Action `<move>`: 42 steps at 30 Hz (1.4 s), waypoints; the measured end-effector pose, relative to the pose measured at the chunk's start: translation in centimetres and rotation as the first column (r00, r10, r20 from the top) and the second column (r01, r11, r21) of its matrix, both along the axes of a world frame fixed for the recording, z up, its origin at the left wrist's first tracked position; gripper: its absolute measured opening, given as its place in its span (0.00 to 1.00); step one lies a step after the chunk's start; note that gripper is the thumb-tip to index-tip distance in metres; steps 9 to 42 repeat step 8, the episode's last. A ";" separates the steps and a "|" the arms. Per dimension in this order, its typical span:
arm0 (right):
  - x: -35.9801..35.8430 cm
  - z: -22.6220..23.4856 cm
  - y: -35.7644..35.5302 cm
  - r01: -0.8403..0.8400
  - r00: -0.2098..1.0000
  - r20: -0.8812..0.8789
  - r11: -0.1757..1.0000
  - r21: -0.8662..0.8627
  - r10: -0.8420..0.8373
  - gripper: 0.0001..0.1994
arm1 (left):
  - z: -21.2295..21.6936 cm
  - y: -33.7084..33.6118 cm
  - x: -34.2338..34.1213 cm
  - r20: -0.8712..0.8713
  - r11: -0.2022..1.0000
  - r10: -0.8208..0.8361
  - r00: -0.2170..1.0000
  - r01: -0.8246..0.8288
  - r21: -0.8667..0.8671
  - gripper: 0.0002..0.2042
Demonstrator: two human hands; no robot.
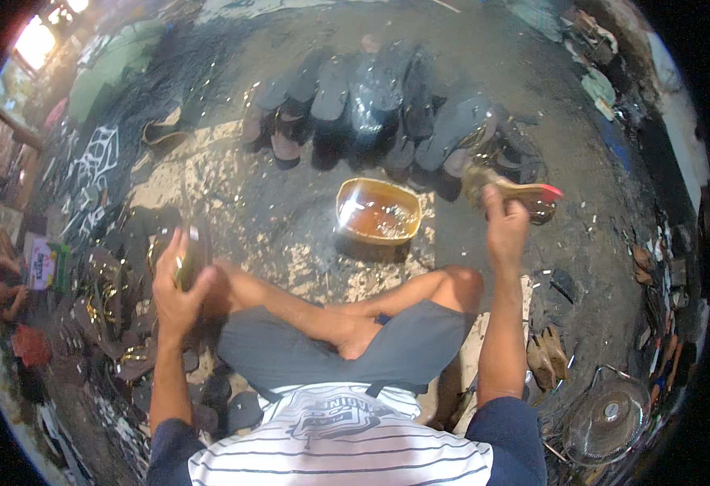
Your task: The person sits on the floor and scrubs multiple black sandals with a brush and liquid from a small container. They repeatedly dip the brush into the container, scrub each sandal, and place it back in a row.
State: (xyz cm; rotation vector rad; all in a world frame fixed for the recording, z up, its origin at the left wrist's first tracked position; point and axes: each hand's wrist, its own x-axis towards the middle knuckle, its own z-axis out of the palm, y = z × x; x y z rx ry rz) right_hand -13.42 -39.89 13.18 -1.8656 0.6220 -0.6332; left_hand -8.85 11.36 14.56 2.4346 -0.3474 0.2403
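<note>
My left hand (177, 296) is raised at the left, beside my knee, with its fingers upright and the thumb set apart. Between them is a blurred, shiny, greenish-gold and dark piece (182, 269), its kind unclear. On the right, my right hand (504, 227) is closed round a tan, curved object with a red tip (525, 190); blur hides its exact kind. A dark, shiny round shape (542, 212) shows just under the red tip. In front of my crossed legs stands a yellow plastic tub (416, 228) with amber liquid in it.
Dark sandal soles (331, 93) stand in a row beyond the tub. Several gold-trimmed sandals (108, 283) are heaped at the left. A round metal fan (610, 411) is at lower right, near some brown shoe-shaped pieces (546, 356). Loose scraps line the right wall.
</note>
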 end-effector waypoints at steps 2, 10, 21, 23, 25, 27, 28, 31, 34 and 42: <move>0.2 2.7 4.0 0.011 0.985 0.170 0.984 0.179 -0.042 0.18 | 0.5 -2.7 0.7 -0.211 0.790 -0.054 0.976 -0.087 -0.607 0.31; 1.5 -1.6 19.9 -0.651 0.751 0.325 0.725 0.224 0.574 0.18 | -3.6 -12.5 -0.6 -0.343 0.004 -0.572 0.745 -0.416 -0.909 0.29; 1.5 -1.6 19.9 -0.651 0.751 0.325 0.725 0.224 0.574 0.18 | -3.6 -12.5 -0.6 -0.343 0.004 -0.572 0.745 -0.416 -0.909 0.29; 1.5 -1.6 19.9 -0.651 0.751 0.325 0.725 0.224 0.574 0.18 | -3.6 -12.5 -0.6 -0.343 0.004 -0.572 0.745 -0.416 -0.909 0.29; 1.5 -1.6 19.9 -0.651 0.751 0.325 0.725 0.224 0.574 0.18 | -3.6 -12.5 -0.6 -0.343 0.004 -0.572 0.745 -0.416 -0.909 0.29; 1.5 -1.6 19.9 -0.651 0.751 0.325 0.725 0.224 0.574 0.18 | -3.6 -12.5 -0.6 -0.343 0.004 -0.572 0.745 -0.416 -0.909 0.29; 1.5 -1.6 19.9 -0.651 0.751 0.325 0.725 0.224 0.574 0.18 | -3.6 -12.5 -0.6 -0.343 0.004 -0.572 0.745 -0.416 -0.909 0.29; 1.5 -1.6 19.9 -0.651 0.751 0.325 0.725 0.224 0.574 0.18 | -3.6 -12.5 -0.6 -0.343 0.004 -0.572 0.745 -0.416 -0.909 0.29; 1.5 -1.6 19.9 -0.651 0.751 0.325 0.725 0.224 0.574 0.18 | -3.6 -12.5 -0.6 -0.343 0.004 -0.572 0.745 -0.416 -0.909 0.29; 1.5 -1.6 19.9 -0.651 0.751 0.325 0.725 0.224 0.574 0.18 | -3.6 -12.5 -0.6 -0.343 0.004 -0.572 0.745 -0.416 -0.909 0.29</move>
